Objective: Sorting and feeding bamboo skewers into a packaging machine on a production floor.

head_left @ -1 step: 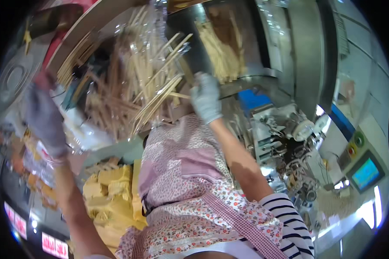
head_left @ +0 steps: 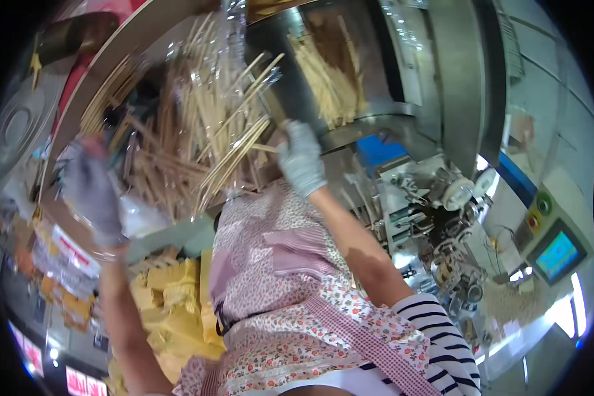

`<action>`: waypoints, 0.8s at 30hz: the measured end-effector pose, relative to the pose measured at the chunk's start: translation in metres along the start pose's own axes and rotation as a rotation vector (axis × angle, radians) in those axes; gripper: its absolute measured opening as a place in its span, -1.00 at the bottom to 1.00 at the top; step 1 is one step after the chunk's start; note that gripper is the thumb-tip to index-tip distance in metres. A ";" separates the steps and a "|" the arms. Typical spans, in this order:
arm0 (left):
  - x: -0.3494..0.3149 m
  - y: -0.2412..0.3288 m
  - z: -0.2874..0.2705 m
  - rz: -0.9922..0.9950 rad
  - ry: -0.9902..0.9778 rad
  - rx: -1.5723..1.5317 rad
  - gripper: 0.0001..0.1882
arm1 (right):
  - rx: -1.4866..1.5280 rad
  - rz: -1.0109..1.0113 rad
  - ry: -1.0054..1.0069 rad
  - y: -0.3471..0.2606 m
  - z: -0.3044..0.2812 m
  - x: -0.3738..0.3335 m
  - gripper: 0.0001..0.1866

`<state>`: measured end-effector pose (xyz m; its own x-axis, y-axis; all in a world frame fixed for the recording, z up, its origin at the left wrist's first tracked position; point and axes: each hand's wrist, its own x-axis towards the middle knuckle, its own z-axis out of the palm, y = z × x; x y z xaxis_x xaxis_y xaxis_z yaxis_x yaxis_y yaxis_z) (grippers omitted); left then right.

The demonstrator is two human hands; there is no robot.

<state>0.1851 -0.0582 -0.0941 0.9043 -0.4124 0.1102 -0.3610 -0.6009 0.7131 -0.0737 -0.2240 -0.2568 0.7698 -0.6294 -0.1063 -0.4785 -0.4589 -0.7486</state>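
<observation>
My left hand (head_left: 95, 191), in a mauve-grey glove, has swung inward; its fingers are now nearer the heap of long, thin, pale wooden sticks (head_left: 241, 153) to their right, though blur hides their spread and any hold. My right hand (head_left: 301, 158), in a pale grey glove, has barely shifted: fingers curled beside stick ends at their left, grip uncertain. The change, I judge, is of reach, not of the sticks' arrangement.

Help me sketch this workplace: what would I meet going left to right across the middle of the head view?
Gloved left hand → heap of pale sticks → gloved right hand → flat blue piece → pale round disc → lit screen on a control panel.
</observation>
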 end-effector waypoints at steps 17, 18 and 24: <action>-0.172 -0.108 0.129 -0.106 -0.291 0.459 -0.60 | -0.621 0.059 -0.397 -0.009 0.054 -0.038 -0.42; -0.167 -0.109 0.123 -0.115 -0.272 0.450 -0.60 | -0.609 0.054 -0.402 -0.008 0.058 -0.034 -0.42; -0.137 -0.134 0.106 -0.298 -0.288 0.486 -0.59 | -0.364 0.191 -0.402 -0.005 0.094 -0.024 -0.63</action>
<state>0.0855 0.0058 -0.2784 0.9087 -0.3066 -0.2835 -0.2268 -0.9324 0.2813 -0.0505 -0.1481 -0.3121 0.7217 -0.4668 -0.5111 -0.6844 -0.5919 -0.4258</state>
